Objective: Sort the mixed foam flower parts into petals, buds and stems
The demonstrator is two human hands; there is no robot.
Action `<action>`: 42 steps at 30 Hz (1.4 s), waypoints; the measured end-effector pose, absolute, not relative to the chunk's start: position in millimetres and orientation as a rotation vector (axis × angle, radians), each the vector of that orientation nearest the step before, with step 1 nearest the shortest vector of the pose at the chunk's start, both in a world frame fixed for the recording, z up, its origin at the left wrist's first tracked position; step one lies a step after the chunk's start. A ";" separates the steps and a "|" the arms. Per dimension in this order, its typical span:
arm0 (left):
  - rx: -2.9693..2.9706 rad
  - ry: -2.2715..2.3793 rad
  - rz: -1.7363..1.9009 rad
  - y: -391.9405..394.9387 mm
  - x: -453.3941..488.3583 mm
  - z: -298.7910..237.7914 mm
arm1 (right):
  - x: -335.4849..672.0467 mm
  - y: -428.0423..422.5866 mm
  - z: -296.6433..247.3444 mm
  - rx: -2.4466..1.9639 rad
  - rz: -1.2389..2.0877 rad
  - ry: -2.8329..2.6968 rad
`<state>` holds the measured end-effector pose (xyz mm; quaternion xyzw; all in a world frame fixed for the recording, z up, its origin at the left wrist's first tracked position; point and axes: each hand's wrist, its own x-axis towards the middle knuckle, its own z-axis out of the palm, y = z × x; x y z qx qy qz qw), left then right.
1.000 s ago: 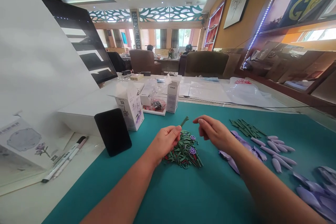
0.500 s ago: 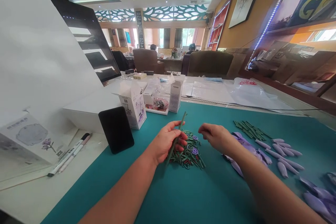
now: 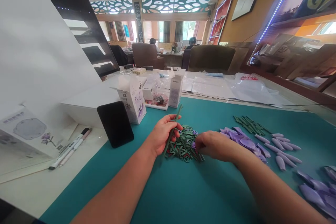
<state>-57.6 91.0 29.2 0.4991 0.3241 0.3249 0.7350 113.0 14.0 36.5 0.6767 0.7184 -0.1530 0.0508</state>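
My left hand (image 3: 165, 131) is closed around a thin green stem piece (image 3: 179, 112), which slants up past the fingers and down below the palm. Just beside it on the mat lies a pile of small green parts (image 3: 186, 145), with a few purple wheel-shaped pieces (image 3: 194, 132) and bits of red among them. At the pile's right edge, my right hand (image 3: 214, 145) reaches down with bent fingers pressed together. Its fingertips are partly hidden, so anything between them cannot be made out. Purple petal pieces (image 3: 243, 140) lie heaped beyond the right wrist.
Green sticks (image 3: 248, 125) and pale purple bud-shaped pieces (image 3: 286, 145) lie to the right on the green mat (image 3: 183, 192). More purple petals (image 3: 317, 192) sit near the right edge. A black tablet (image 3: 115, 124), open boxes (image 3: 132, 101) and marker pens (image 3: 69, 148) stand or lie left.
My right hand has come left and down from above the mat to the pile's right edge. My left hand keeps hold of the stem, and the view has shifted slightly.
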 end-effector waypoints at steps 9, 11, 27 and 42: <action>1.120 0.706 0.710 90.1 -57.9 27.7 | 95.1 13.2 28.2 1.862 -0.658 2.507; 1.120 0.705 0.714 90.2 -57.8 27.1 | 90.3 13.6 26.2 1.887 -0.619 2.490; 1.138 0.694 0.714 91.3 -57.6 25.0 | 79.1 15.7 12.5 1.792 -0.219 2.526; 1.178 0.697 0.701 91.7 -59.0 25.5 | 70.7 15.8 13.6 1.675 -0.096 2.496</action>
